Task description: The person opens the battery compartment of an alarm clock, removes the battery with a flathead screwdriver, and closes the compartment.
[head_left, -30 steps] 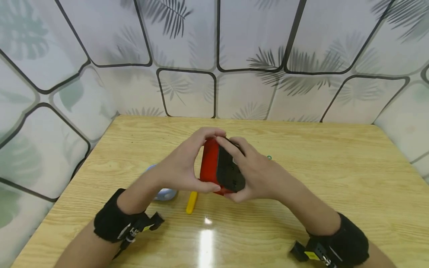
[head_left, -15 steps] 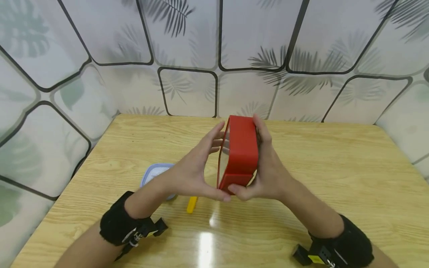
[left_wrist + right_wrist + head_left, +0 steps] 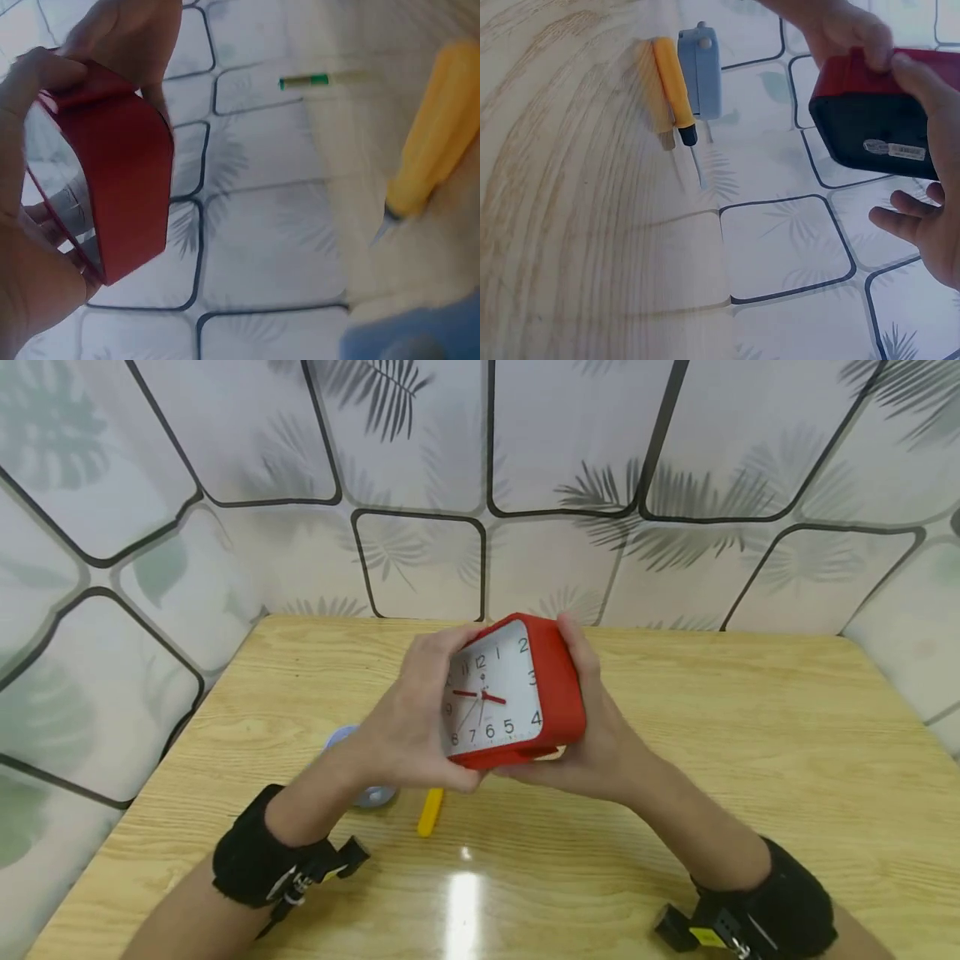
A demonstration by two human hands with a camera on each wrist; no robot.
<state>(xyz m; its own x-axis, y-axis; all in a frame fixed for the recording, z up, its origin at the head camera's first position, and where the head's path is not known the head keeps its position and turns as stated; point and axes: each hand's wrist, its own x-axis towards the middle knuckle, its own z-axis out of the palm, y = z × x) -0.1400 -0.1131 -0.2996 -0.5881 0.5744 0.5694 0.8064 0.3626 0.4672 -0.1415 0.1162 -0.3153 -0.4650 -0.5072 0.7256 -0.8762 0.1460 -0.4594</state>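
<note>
A red square alarm clock (image 3: 558, 685) with a white dial is held up above the table, tilted, its face toward the head camera. My left hand (image 3: 408, 718) grips its left side, thumb under the lower edge and fingers over part of the dial. On the opposite side, my right hand (image 3: 600, 735) holds the red casing and the back. The right wrist view shows the clock's black back (image 3: 870, 135) with a label. Below my left hand, a yellow-handled screwdriver (image 3: 431, 812) lies on the table; its metal shaft shows in the wrist views.
A light blue object (image 3: 375, 796) lies partly hidden under my left forearm; from the right wrist it looks like a blue-grey box (image 3: 705, 75). A small green-ended cylinder (image 3: 304, 81) lies on the wooden table (image 3: 750, 735). Patterned panels (image 3: 420, 568) stand behind.
The clock has turned in my hands, from its black back showing, through its red side, to its white dial. My left hand has shifted its hold to the dial side.
</note>
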